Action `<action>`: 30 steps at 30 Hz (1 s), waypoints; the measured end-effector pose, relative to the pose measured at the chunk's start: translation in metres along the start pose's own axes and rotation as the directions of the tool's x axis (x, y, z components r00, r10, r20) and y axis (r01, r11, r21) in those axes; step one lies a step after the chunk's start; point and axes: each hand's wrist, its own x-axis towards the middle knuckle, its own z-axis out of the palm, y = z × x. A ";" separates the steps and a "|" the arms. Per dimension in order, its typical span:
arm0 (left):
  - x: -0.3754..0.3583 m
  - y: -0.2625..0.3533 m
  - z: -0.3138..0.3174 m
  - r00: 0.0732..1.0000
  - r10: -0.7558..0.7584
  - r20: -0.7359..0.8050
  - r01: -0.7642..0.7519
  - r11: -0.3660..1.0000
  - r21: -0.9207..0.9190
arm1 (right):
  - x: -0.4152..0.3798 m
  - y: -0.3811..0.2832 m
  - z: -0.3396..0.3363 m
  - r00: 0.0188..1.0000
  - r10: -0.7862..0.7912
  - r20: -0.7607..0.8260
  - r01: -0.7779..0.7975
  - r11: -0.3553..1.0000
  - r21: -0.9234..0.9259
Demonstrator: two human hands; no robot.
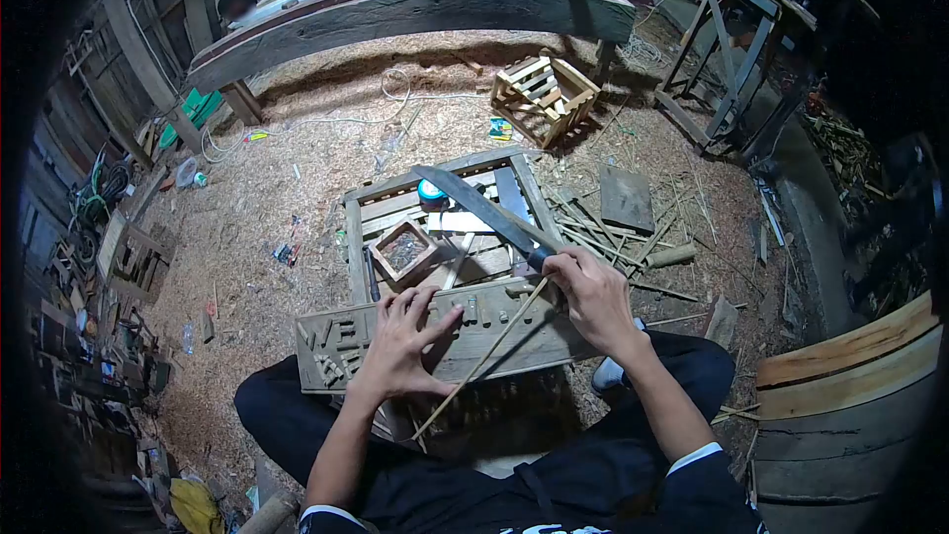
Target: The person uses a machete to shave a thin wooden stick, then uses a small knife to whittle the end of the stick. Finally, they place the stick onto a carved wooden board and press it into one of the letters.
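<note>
My right hand (591,299) is wrapped round the black handle of a machete (479,210), whose long blade points up and left over the wooden tray (348,242). A thin bamboo strip (484,361) slants from under my right fingers down toward my lap; whether those fingers also pinch it cannot be told. Across my lap lies a wooden board (474,366) with several short cut pieces (326,366) on its left part and more along its top edge. My left hand (400,341) rests on this board, fingers spread, holding nothing.
Inside the tray stand a small wooden box (400,249) and a blue-lidded container (432,194). Bamboo sticks (613,242) and a flat panel (626,200) lie to the right. Beyond are a slatted crate (544,99), a long bench (415,30) and a stand (727,49). Shavings cover the ground.
</note>
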 end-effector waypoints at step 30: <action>-0.025 -0.008 0.023 0.711 -0.678 -0.186 0.686 0.727 -0.026 | 0.023 -0.024 0.041 0.984 0.134 -0.115 -0.110 0.975 0.195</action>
